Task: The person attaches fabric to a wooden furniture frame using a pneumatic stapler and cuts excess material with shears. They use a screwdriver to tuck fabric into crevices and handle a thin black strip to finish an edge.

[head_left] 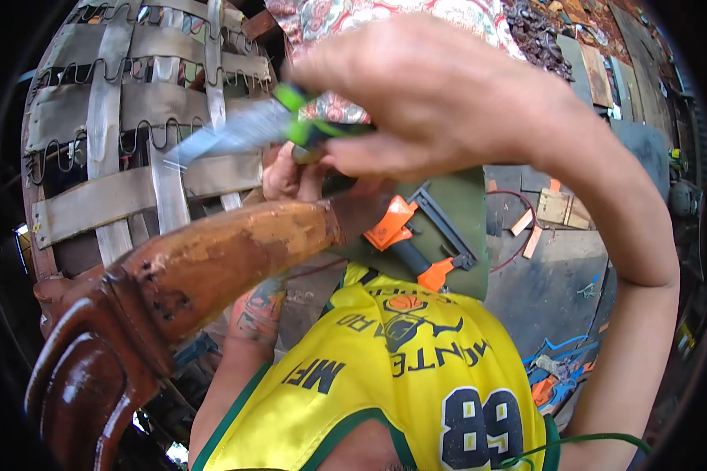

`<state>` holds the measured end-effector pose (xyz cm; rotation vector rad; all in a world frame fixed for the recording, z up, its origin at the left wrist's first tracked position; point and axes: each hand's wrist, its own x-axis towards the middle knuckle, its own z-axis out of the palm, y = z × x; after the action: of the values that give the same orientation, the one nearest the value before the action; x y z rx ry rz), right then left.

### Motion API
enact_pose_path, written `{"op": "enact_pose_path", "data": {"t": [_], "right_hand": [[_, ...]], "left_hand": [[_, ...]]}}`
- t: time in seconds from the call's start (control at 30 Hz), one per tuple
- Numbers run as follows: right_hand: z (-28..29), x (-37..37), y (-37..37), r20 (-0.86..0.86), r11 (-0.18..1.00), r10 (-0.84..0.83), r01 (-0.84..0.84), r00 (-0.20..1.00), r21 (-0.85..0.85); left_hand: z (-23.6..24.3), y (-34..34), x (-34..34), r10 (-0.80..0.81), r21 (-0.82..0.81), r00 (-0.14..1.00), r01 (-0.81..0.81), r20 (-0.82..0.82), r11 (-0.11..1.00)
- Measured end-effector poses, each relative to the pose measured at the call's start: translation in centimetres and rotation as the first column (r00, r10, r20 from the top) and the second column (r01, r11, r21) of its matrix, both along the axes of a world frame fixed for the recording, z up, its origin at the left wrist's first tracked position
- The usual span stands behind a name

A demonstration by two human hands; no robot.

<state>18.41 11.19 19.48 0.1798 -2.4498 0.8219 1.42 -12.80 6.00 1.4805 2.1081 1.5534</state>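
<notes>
My right hand [416, 94] is raised, its fingers closed on the green-and-black handles of what look like scissors [239, 133]. The blades are smeared by motion and point left over the webbing. Just beneath, my left hand [289, 177] is closed beside the wooden armrest [236, 247]; whatever its fingers pinch is hard to make out. That forearm passes behind the armrest, which is reddish brown with worn patches. Right of the armrest, an orange-and-black staple gun [404, 235] lies on dark green cloth [471, 200].
Grey woven webbing [137, 192] with wavy metal springs spans the frame at left. Patterned fabric [416, 9] lies at the far side. A thin red hose [536, 210] curves near wood scraps [554, 208] on the right. Blue and orange clutter [554, 377] sits at lower right.
</notes>
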Motion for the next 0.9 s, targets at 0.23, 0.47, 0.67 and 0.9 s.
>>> {"op": "enact_pose_path", "data": {"t": [0.23,0.47,0.67,0.9], "right_hand": [[0.2,-0.4,-0.2,0.235,0.997,0.082,-0.081,0.968,-0.010],[0.6,-0.8,-0.3,0.401,0.991,0.077,-0.116,0.913,0.074],[0.0,-1.0,-0.3,0.402,0.983,0.152,-0.179,0.903,0.032],[-8.8,-3.1,7.4,0.597,0.889,-0.320,0.451,0.736,-0.079]], "left_hand": [[0.0,0.9,1.9,0.141,0.088,0.974,-0.159,0.178,0.983],[-3.7,-0.2,-0.4,0.246,0.215,0.861,-0.370,0.446,0.904],[-4.2,-1.8,-2.2,0.215,-0.002,0.959,-0.219,0.182,0.976],[0.0,0.0,-0.3,-0.305,0.332,0.925,0.221,0.225,0.917]]}}
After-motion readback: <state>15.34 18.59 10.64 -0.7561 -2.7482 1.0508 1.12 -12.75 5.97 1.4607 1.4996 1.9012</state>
